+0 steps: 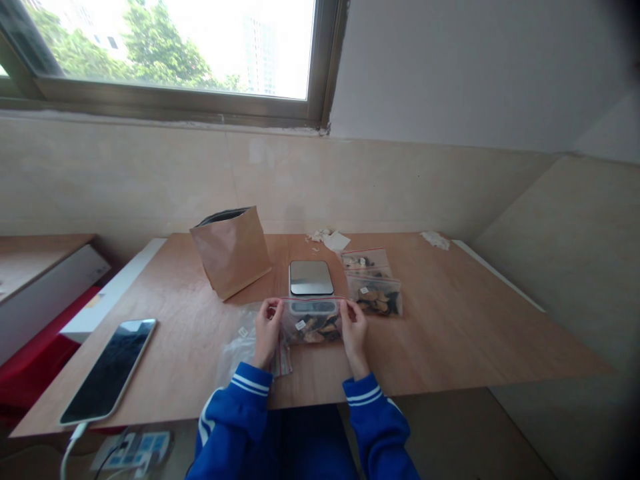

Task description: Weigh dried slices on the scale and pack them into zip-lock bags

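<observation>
Between my two hands a clear zip bag (pixel 316 331) with a red seal line is stretched by its top corners. Dark and tan dried pieces, perhaps mushroom, lie in its lower part, and a small white label is on its front. My left hand (pixel 269 328) pinches the left corner; my right hand (pixel 354 331) pinches the right corner. Just behind the bag is a flat kitchen scale (pixel 311 277) with a shiny plate, its front end seen through the plastic. Flat plastic bags (pixel 238 350) lie beside and partly under my left hand.
A brown paper pouch (pixel 233 252) stands open at the back left. Filled zip bags (pixel 379 298) lie right of the scale. A phone (pixel 111 371) with a cable (pixel 73 445) rests at the left edge. White scraps (pixel 336 240) lie by the wall.
</observation>
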A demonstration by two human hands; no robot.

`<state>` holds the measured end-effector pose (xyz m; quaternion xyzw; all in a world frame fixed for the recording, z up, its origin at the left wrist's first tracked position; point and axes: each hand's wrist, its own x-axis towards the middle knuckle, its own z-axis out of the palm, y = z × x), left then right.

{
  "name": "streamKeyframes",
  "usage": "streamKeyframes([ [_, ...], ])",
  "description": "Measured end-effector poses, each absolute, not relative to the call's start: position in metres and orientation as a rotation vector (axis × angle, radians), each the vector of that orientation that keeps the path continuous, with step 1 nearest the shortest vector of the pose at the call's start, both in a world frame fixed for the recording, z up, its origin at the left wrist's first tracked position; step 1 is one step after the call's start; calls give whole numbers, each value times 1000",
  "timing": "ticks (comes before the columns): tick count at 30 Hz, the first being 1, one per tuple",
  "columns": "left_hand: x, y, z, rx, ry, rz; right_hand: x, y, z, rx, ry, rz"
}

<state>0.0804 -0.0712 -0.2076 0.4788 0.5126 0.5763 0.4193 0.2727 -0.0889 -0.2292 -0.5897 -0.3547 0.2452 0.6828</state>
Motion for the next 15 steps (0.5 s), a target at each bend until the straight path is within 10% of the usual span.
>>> streamKeyframes([
  [15,81,-71,-211,1266,1189,1438,271,-91,-227,-1293,-920,730],
])
